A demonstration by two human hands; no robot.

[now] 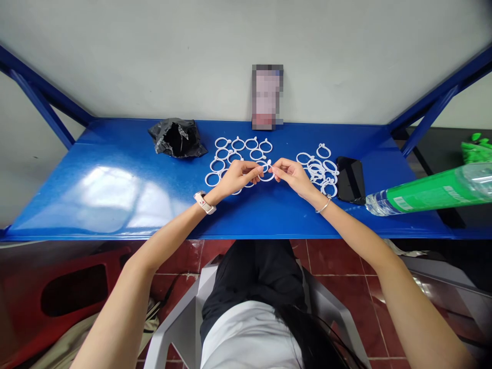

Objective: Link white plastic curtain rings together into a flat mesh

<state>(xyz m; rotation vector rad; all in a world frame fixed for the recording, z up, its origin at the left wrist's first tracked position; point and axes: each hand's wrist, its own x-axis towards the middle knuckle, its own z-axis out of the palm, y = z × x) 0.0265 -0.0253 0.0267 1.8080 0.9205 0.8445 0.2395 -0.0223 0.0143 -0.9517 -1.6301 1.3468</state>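
Observation:
Between my two hands is a white curtain ring (268, 179) with a small eyelet at its top. The fingers of my left hand (241, 177) pinch its left side. My right hand (289, 174) closes thumb and fingertips at its upper right, by the eyelet. Several matching white rings (217, 164) lie spread in rough rows under and behind my left hand, which hides some of them. A looser pile of white rings (315, 166), partly overlapping, sits just right of my right hand.
A crumpled black plastic bag (177, 138) gapes at the back left of the blue table (172, 225). A blurred-out upright phone-like object (265, 97) leans on the wall. Right of the pile are a black phone (350, 179) and a bottle with a green label (430, 189).

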